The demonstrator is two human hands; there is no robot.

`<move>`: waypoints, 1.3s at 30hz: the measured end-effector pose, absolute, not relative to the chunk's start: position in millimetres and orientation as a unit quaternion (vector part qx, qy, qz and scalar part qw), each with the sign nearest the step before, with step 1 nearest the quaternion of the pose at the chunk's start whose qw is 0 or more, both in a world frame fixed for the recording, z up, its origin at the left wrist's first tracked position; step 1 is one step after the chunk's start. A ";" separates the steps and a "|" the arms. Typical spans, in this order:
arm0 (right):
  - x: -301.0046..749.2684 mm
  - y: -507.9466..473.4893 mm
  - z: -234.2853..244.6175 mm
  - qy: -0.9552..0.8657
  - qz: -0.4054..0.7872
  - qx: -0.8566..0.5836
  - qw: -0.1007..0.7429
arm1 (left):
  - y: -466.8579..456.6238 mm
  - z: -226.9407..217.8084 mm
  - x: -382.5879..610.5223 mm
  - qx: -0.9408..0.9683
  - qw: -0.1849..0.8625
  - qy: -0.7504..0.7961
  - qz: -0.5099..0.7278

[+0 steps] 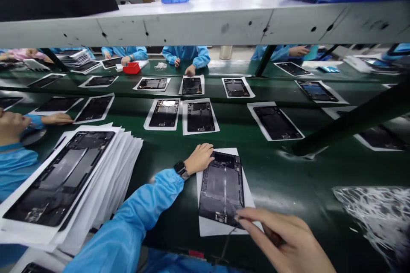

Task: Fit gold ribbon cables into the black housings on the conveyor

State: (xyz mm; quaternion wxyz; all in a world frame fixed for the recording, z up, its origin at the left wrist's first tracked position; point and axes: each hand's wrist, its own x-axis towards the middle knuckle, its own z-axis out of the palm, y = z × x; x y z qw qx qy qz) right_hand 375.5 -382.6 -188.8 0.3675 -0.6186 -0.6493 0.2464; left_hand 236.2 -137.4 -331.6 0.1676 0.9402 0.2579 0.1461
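Note:
A black tablet housing [222, 190], with small circuit parts and a pale strip down its middle, lies on a white paper sheet [208, 228] in front of me. My left hand [200, 158], wearing a dark watch [181, 169], grips the housing's upper left corner with curled fingers. At the lower right corner, the thumb and index finger of my right hand [282, 234] are pinched together. Whatever lies between those fingertips is too small to make out. Left of my sleeve stands a stack of paper sheets [118, 170], topped by another tablet housing [60, 179].
White strips [378, 217] lie heaped at the right. A slanted dark post [346, 123] rises from the green bench [166, 149]. More housings on paper [200, 117] line the green surface beyond. A shelf [198, 25] crosses overhead. Co-workers in blue sleeves [188, 55] sit opposite; another person's hand [57, 118] is at left.

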 end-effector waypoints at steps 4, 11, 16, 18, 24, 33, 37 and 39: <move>379.8 -335.4 -191.5 -0.609 0.311 -0.645 0.341 | -146.1 -339.6 223.8 0.920 0.198 0.277 0.194; 392.8 -257.8 -219.3 -0.567 0.433 -0.615 0.335 | -218.9 -302.6 198.8 0.693 0.607 0.279 0.272; 400.1 -211.4 -254.3 -0.620 0.387 -0.630 0.263 | -247.2 -305.8 197.8 0.778 0.418 0.396 0.251; 399.6 -196.9 -273.2 -0.635 0.370 -0.641 0.221 | -243.9 -311.3 194.2 0.841 0.287 0.387 0.246; 389.7 -172.3 -311.9 -0.633 0.355 -0.666 0.174 | -225.0 -323.6 190.4 0.921 0.047 0.324 0.212; 386.0 -166.9 -311.1 -0.639 0.295 -0.700 0.122 | -210.7 -338.7 197.9 0.930 0.022 0.293 0.222; 391.0 -163.3 -314.3 -0.634 0.287 -0.712 0.094 | -208.5 -341.2 196.6 0.932 0.058 0.285 0.216; 394.2 -160.7 -315.8 -0.629 0.281 -0.721 0.076 | -208.9 -342.0 193.4 0.934 0.079 0.276 0.213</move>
